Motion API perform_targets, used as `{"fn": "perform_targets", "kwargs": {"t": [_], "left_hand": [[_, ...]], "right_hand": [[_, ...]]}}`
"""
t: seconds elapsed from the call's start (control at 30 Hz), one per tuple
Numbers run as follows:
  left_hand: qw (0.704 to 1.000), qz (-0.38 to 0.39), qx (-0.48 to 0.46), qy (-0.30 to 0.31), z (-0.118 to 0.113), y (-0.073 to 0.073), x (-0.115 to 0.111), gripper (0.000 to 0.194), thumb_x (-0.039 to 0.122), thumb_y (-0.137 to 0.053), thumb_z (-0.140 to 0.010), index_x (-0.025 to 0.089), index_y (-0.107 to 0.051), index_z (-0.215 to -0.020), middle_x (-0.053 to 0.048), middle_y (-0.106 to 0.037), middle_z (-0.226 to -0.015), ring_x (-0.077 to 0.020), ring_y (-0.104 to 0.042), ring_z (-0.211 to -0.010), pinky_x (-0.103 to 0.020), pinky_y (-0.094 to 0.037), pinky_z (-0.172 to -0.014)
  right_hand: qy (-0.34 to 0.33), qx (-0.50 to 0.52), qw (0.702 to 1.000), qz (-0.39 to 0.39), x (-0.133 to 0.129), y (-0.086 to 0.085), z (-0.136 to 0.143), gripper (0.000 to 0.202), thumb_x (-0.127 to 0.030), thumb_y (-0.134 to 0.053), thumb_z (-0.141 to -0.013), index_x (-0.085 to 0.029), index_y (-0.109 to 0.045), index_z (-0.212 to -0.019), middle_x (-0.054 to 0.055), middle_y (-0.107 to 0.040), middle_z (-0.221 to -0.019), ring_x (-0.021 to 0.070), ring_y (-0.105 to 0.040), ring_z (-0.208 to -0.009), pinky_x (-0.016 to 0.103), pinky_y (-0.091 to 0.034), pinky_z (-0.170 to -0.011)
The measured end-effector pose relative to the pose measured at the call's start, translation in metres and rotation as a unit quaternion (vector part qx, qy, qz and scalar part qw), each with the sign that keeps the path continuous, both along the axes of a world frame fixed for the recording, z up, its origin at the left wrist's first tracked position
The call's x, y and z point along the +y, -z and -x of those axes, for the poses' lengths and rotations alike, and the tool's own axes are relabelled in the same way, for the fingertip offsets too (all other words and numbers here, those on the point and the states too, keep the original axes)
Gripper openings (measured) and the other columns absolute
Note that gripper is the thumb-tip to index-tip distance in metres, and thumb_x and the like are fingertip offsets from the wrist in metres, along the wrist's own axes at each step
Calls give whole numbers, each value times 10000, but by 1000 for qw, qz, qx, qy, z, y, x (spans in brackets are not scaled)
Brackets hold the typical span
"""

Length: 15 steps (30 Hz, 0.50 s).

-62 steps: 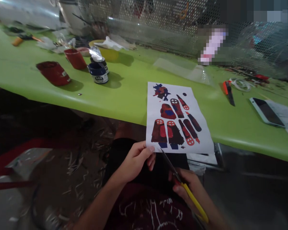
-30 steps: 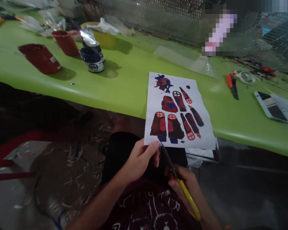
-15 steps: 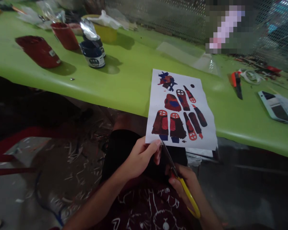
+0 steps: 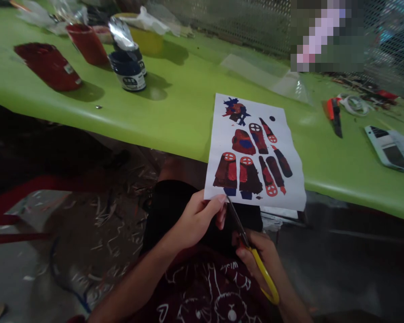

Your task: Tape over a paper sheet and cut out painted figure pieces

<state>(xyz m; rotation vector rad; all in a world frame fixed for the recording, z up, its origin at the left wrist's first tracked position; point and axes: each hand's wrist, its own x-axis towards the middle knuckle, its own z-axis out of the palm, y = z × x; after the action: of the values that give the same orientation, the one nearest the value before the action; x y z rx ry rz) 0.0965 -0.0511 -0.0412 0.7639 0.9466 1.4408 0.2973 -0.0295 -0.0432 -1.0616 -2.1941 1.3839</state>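
A white sheet of paper point(image 4: 215, 130) carries several painted puppet-like parts in dark red, blue and black. My left hand point(image 4: 202, 215) pinches its lower left edge, thumb on top and fingers beneath. The sheet's far part reaches over the green table, and its near edge hangs above my lap. My right hand point(image 4: 261, 255) grips a pair of scissors point(image 4: 265, 276) with yellow and red handles. Their dark blades point up and left, with the tips at the sheet's bottom edge beside my left thumb, near a blue painted foot. How far apart the blades stand is hard to see.
On the green table point(image 4: 175, 121) are dark red cups point(image 4: 49, 67), a blue paint jar point(image 4: 128, 72) and a yellow tub point(image 4: 150, 42). Farther right lie a red-handled cutter point(image 4: 335, 116), a white coiled cable point(image 4: 355, 105) and a phone point(image 4: 387, 148). Paper scraps point(image 4: 114, 229) litter the floor.
The view has shifted slightly. The scissor tips have stayed close to the sheet's bottom edge, now a little lower against the blue foot. Both hands keep their holds.
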Motion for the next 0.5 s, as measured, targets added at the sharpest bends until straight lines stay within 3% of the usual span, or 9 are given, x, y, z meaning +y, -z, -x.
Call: {"fn": "perform_targets", "kwargs": {"t": [0.17,0.5], "left_hand": [[1000,-1,-4,2,1,0,-1,364,334,-519,-987,180,-496,-659,46,-490,-581,-83,-513,-517,-213,-421,-525],[1000,-1,5,0,2,2,-1,374,329,-523,-985,178,-508,-644,42,-498,-572,-83,-514,-511,-216,-424,-526]], "right_hand": [[-2,25,999,-43,3,6,2,529,-664,-526,-932,-186,-637,-735,-6,-535,-596,136,-471,-529,263,-337,-502],[4,26,999,-23,0,-1,5,519,-641,-536,-948,-181,-630,-728,-38,-470,-557,113,-413,-477,248,-324,-482]]}}
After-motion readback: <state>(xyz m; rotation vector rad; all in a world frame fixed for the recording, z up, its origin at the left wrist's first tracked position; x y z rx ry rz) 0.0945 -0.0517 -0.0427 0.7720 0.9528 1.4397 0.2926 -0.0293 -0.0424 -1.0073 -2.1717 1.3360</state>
